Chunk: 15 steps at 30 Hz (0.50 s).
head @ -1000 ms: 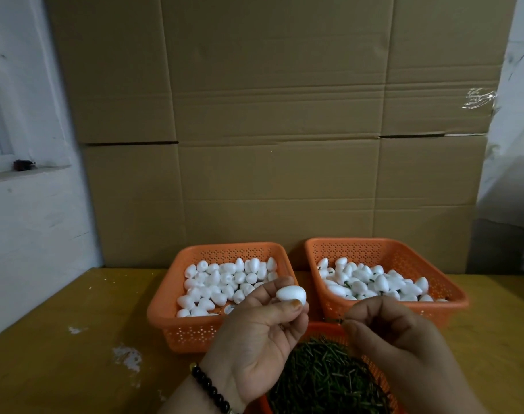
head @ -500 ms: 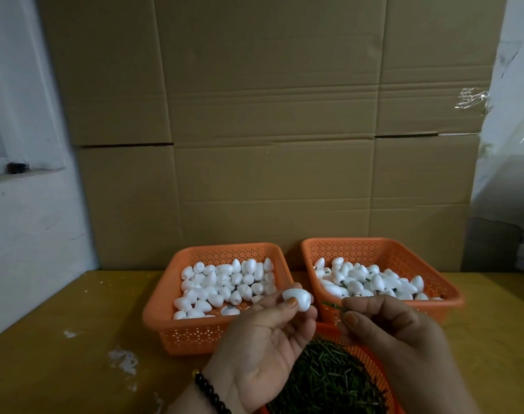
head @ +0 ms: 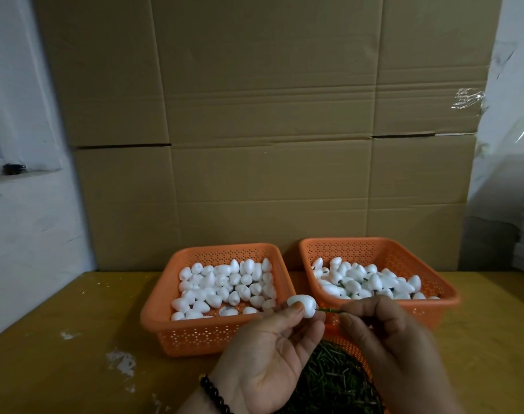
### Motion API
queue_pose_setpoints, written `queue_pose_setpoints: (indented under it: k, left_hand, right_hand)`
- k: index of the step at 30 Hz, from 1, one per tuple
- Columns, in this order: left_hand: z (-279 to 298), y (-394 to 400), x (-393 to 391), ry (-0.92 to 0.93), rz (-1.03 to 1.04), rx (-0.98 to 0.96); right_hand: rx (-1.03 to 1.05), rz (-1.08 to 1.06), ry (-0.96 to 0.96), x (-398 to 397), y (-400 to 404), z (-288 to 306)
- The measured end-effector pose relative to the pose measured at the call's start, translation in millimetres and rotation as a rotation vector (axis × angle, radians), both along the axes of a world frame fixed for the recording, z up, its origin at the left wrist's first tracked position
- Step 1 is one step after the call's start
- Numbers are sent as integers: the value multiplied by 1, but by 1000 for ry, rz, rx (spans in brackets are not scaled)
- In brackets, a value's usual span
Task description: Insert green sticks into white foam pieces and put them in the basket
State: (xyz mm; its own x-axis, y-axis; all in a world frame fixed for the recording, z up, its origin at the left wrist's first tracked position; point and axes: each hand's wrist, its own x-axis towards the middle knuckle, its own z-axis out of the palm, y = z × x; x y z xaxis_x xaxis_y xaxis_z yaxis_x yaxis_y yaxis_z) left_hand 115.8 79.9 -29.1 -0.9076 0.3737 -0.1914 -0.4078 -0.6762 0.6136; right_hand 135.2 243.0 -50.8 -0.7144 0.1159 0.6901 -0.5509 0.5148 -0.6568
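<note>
left hand point(head: 272, 351) pinches foam piece point(head: 303, 306) at its fingertips; green stick point(head: 329, 310) lies level, long axis left-right, tip at the foam's right side, its other end pinched by right hand point(head: 392, 348).

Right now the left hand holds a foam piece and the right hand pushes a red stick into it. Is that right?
Not quite: the stick is green, not red, as the head view shows. The left hand does hold the foam piece, and the right hand pushes the stick in.
</note>
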Motion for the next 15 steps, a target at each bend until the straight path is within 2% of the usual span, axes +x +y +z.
queue_pose_setpoints:
  k: [15]
  left_hand:
    - [-2, 7, 3, 23, -24, 3]
  right_hand:
    - [179, -81, 138, -4, 1, -6]
